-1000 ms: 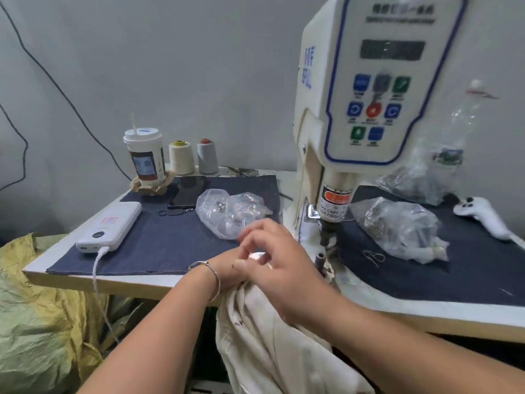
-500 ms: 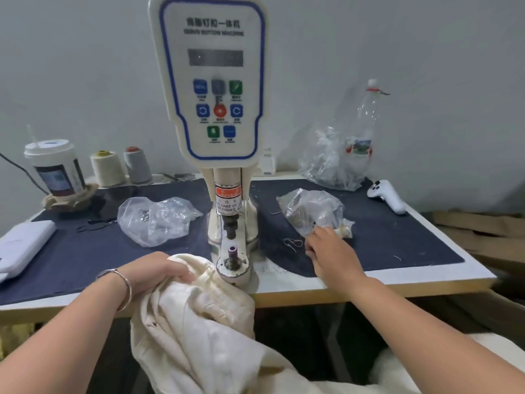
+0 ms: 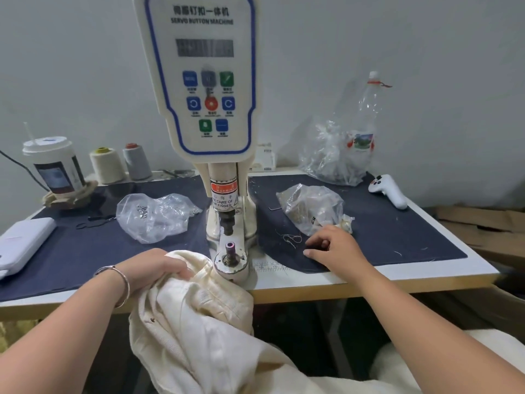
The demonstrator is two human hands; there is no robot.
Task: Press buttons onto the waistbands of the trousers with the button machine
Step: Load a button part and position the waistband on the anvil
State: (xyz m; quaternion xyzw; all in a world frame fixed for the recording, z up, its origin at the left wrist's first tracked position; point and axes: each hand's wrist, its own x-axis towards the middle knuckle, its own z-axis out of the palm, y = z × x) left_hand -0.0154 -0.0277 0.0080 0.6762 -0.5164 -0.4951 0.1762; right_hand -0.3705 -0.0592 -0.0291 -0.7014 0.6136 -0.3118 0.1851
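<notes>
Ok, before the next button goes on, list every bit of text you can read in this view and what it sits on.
"SERVO BUTTON MACHINE": control panel of the button machine, under a line of Chinese characters.
"WARNING": orange sticker on the press column.
"...KE CARE OF ...R FINGER": white label just below, partly cut off.
"18", "19": ruler strip on the table edge.
Panel display, key captions, cup label and bottle label: too blurred to read.

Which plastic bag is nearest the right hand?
The bag right of the machine, just beyond the right hand; the other two lie farther off.
</notes>
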